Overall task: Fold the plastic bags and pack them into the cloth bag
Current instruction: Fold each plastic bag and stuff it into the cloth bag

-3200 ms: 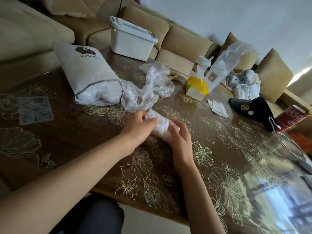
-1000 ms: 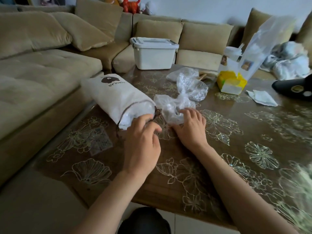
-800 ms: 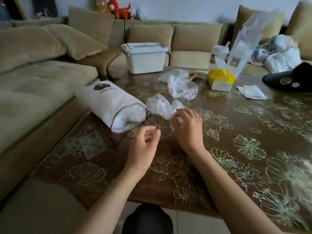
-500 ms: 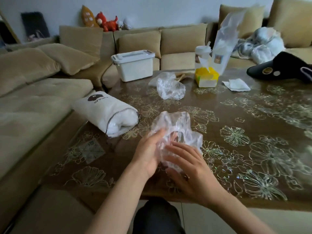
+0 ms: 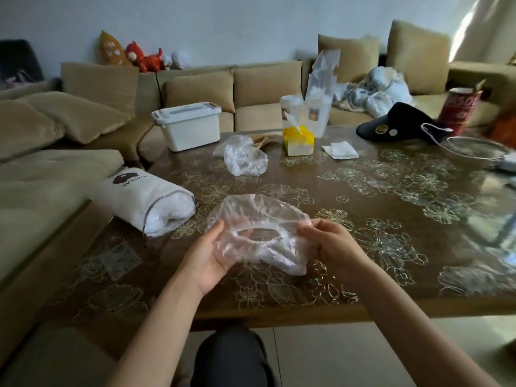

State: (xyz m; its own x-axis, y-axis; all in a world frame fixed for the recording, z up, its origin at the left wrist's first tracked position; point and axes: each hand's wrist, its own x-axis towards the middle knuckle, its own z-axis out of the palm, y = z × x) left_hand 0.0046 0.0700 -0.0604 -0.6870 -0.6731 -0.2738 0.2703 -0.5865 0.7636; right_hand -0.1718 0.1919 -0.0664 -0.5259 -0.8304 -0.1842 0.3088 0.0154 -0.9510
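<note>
A crumpled clear plastic bag is stretched between my hands just above the table's near edge. My left hand grips its left side with thumb on top. My right hand pinches its right edge with curled fingers. The white cloth bag lies on its side to the left, its open mouth facing right with white plastic stuffed inside. Another crumpled clear plastic bag sits farther back on the table.
The brown flower-patterned table carries a white lidded box, a yellow tissue box, a white napkin, a black cap, a red can and a wire strainer. A beige sofa wraps around left and behind.
My right hand picked a clear bag from beside the cloth bag and both hands brought it toward me, then spread it wide. My left hand left the cloth bag's mouth.
</note>
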